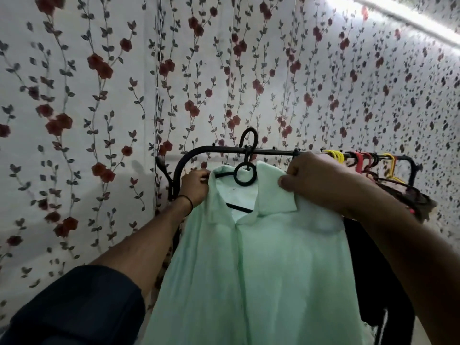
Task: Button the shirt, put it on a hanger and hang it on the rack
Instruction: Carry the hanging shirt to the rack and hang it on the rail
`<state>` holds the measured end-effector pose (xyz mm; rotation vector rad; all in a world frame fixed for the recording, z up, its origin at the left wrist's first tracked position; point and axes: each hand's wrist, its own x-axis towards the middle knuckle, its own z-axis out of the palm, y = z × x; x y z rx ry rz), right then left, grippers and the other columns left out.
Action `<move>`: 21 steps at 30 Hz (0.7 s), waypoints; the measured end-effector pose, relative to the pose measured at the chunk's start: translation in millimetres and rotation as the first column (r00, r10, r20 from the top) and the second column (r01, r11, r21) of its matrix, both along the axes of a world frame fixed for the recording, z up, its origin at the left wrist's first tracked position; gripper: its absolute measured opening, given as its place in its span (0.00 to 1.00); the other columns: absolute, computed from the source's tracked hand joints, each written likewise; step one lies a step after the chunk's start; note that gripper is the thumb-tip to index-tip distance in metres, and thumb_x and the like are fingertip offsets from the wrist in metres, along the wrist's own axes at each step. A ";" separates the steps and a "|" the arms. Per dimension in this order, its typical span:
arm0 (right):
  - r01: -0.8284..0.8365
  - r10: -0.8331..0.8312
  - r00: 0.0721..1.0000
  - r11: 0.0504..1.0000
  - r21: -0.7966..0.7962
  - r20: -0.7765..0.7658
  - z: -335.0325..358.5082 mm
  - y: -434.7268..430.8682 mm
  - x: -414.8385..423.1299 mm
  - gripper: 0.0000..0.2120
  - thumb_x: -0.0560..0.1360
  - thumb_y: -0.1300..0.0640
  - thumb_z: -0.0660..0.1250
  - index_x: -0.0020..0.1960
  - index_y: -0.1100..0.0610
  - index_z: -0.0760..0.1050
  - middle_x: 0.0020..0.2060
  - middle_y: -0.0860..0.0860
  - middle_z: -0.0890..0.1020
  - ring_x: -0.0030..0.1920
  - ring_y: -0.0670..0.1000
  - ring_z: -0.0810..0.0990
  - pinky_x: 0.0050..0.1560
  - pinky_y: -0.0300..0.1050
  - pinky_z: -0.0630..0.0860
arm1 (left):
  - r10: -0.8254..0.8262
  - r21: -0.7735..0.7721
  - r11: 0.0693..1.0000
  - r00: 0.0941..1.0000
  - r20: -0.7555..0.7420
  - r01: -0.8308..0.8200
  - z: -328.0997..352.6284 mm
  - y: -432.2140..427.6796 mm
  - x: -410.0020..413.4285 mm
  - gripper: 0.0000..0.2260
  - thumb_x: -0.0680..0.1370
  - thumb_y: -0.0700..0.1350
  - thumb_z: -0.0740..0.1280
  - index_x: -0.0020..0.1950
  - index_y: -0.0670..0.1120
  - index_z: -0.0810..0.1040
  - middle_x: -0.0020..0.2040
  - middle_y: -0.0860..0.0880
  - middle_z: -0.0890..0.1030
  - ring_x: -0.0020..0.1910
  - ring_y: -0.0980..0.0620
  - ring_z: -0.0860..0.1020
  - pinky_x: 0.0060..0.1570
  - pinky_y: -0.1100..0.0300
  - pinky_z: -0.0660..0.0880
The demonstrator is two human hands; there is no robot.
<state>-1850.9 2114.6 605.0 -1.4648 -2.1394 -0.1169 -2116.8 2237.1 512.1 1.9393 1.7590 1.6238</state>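
A pale green shirt [261,270] hangs on a black hanger [245,173], its front placket closed. The hanger's hook [250,138] rises above the black rack bar [224,150]; I cannot tell whether it rests on the bar. My left hand [195,186] grips the shirt's left shoulder at the collar. My right hand [316,180] pinches the right shoulder and collar just below the bar. Both hands hold the shirt up at the rack's left end.
Yellow, red and black hangers [361,159] crowd the bar's right end, with dark clothes [398,200] hanging under them behind my right arm. A floral curtain [99,95] covers the wall behind. The rack's curved left post [175,175] stands beside my left hand.
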 end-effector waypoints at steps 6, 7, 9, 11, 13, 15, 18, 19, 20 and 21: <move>0.134 -0.134 0.991 0.991 0.012 -0.008 -2.9 21.9 -26.4 0.11 0.72 0.49 0.68 0.38 0.56 0.77 0.36 0.52 0.77 0.31 0.50 0.75 0.27 0.39 0.67 | -0.183 -0.050 0.981 0.982 0.048 0.186 -7.1 45.0 -8.9 0.10 0.79 0.37 0.66 0.59 0.41 0.83 0.56 0.44 0.83 0.56 0.46 0.80 0.57 0.57 0.76; 0.155 -0.155 0.988 0.988 0.016 0.002 -2.2 21.7 -27.6 0.11 0.72 0.50 0.68 0.37 0.56 0.76 0.35 0.52 0.77 0.31 0.50 0.75 0.27 0.39 0.67 | -0.224 -0.060 0.972 0.974 0.042 0.226 -8.2 49.5 -7.0 0.10 0.79 0.38 0.67 0.59 0.42 0.83 0.56 0.44 0.84 0.55 0.46 0.81 0.56 0.55 0.77; 0.198 -0.198 0.980 0.980 0.021 0.016 1.6 19.7 -28.8 0.11 0.71 0.50 0.68 0.36 0.56 0.76 0.34 0.52 0.77 0.30 0.50 0.75 0.26 0.38 0.65 | -0.304 -0.109 0.947 0.953 0.007 0.303 -9.1 58.3 -2.5 0.10 0.79 0.39 0.67 0.57 0.45 0.83 0.53 0.45 0.84 0.51 0.47 0.81 0.53 0.54 0.79; 0.237 -0.239 0.970 0.971 0.028 0.052 5.6 14.0 -30.3 0.11 0.71 0.49 0.68 0.36 0.57 0.76 0.33 0.52 0.77 0.29 0.50 0.75 0.26 0.38 0.66 | -0.395 -0.153 0.909 0.919 -0.018 0.388 -12.0 67.4 3.5 0.09 0.78 0.36 0.66 0.54 0.44 0.84 0.48 0.45 0.84 0.48 0.45 0.81 0.51 0.50 0.80; 0.272 -0.274 0.957 0.962 0.041 0.098 7.9 7.5 -34.3 0.12 0.70 0.49 0.68 0.37 0.58 0.76 0.31 0.52 0.77 0.28 0.50 0.74 0.26 0.38 0.65 | -0.457 -0.167 0.878 0.890 -0.008 0.449 -16.7 74.1 8.4 0.09 0.78 0.35 0.66 0.54 0.43 0.83 0.46 0.47 0.82 0.45 0.47 0.80 0.48 0.53 0.79; 0.296 -0.300 0.947 0.954 0.049 0.114 6.9 2.3 -41.9 0.12 0.71 0.49 0.68 0.37 0.58 0.77 0.31 0.51 0.76 0.27 0.49 0.73 0.25 0.37 0.64 | -0.460 -0.155 0.878 0.888 -0.013 0.452 -20.1 78.7 10.8 0.09 0.79 0.36 0.65 0.56 0.42 0.83 0.46 0.45 0.83 0.41 0.52 0.79 0.43 0.59 0.77; 0.296 -0.301 0.950 0.953 0.064 0.087 0.1 0.5 -55.6 0.11 0.72 0.49 0.67 0.38 0.56 0.76 0.34 0.52 0.76 0.29 0.49 0.73 0.26 0.37 0.64 | -0.399 -0.102 0.911 0.916 0.029 0.400 -21.2 82.3 10.2 0.10 0.80 0.37 0.64 0.58 0.41 0.82 0.51 0.41 0.84 0.48 0.43 0.82 0.51 0.50 0.79; 0.285 -0.290 0.955 0.956 0.075 0.068 -2.8 1.6 -60.4 0.11 0.72 0.49 0.67 0.38 0.56 0.76 0.35 0.52 0.76 0.31 0.50 0.74 0.27 0.38 0.65 | -0.365 -0.074 0.927 0.930 0.047 0.367 -20.8 83.3 8.4 0.11 0.81 0.37 0.63 0.58 0.41 0.83 0.51 0.41 0.84 0.50 0.42 0.82 0.52 0.48 0.79; 0.273 -0.278 0.960 0.958 0.086 0.047 -5.9 3.3 -66.3 0.11 0.73 0.50 0.67 0.38 0.56 0.75 0.36 0.52 0.76 0.31 0.50 0.74 0.27 0.39 0.66 | -0.331 -0.046 0.942 0.942 0.062 0.333 -20.4 83.8 5.1 0.10 0.80 0.38 0.64 0.57 0.41 0.83 0.51 0.41 0.85 0.50 0.42 0.82 0.53 0.49 0.79; 0.262 -0.266 0.964 0.960 0.097 0.028 -8.5 5.6 -71.1 0.10 0.73 0.50 0.67 0.37 0.56 0.75 0.36 0.52 0.76 0.31 0.51 0.74 0.27 0.39 0.66 | -0.305 -0.023 0.951 0.949 0.084 0.308 -20.0 84.2 2.4 0.10 0.80 0.38 0.64 0.56 0.41 0.84 0.51 0.42 0.85 0.50 0.43 0.82 0.53 0.49 0.79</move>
